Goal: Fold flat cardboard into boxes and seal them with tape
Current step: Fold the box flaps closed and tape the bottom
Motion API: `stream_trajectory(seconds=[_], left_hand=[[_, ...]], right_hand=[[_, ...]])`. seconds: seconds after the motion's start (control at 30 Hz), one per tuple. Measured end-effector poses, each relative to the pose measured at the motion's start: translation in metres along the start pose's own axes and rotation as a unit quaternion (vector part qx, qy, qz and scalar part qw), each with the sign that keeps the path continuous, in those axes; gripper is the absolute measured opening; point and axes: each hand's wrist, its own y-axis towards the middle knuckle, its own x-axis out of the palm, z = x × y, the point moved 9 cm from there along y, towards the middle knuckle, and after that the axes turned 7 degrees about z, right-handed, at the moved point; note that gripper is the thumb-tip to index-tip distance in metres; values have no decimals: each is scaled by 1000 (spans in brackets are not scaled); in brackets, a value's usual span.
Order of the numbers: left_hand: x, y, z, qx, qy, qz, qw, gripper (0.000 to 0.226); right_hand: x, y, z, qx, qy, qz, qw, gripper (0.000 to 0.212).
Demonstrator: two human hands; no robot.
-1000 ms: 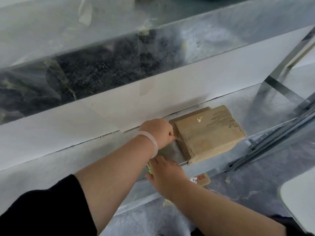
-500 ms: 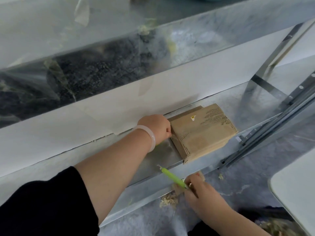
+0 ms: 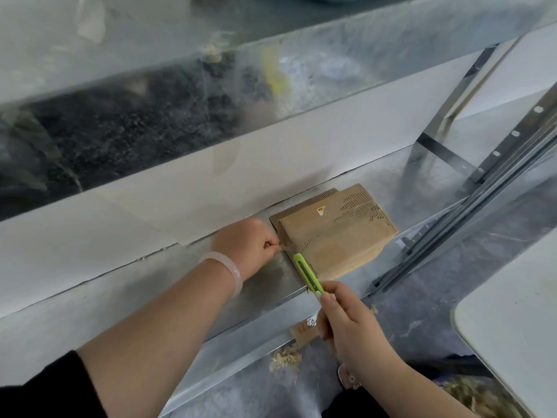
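A brown bundle of flat cardboard (image 3: 334, 233) lies on the grey metal shelf (image 3: 271, 273), right of frame centre. The left hand (image 3: 247, 245), a pale bangle (image 3: 232, 271) on its wrist, is clenched, pinching something thin at the bundle's left edge. The right hand (image 3: 349, 324), lower right, grips a green utility knife (image 3: 307, 274) whose tip points at that same edge.

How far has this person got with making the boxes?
Done: nothing looks folded or taped. The brown bundle of flat cardboard lies bound on the grey metal shelf. In hand: the left hand pinches its edge while the right hand brings a green utility knife against it. Left: folding and taping.
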Motion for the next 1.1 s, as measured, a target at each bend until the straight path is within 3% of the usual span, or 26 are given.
stream_trajectory(seconds=[0.2, 0.4, 0.6, 0.8, 1.1], left_hand=[[-7, -21, 1, -2, -32, 76, 997, 21], [-8, -23, -4, -15, -50, 94, 994, 17], [-6, -24, -5, -24, -52, 90, 994, 16], [-7, -23, 0, -15, -33, 83, 996, 18], [-4, -22, -4, -22, -35, 85, 996, 18]], right_hand=[[12, 15, -11, -101, -190, 25, 976, 32], [6, 12, -17, -127, -219, 58, 966, 26], [10, 12, -24, -134, -275, 41, 951, 51], [24, 11, -29, -166, -324, 23, 931, 53], [21, 15, -19, -113, -277, 29, 954, 46]])
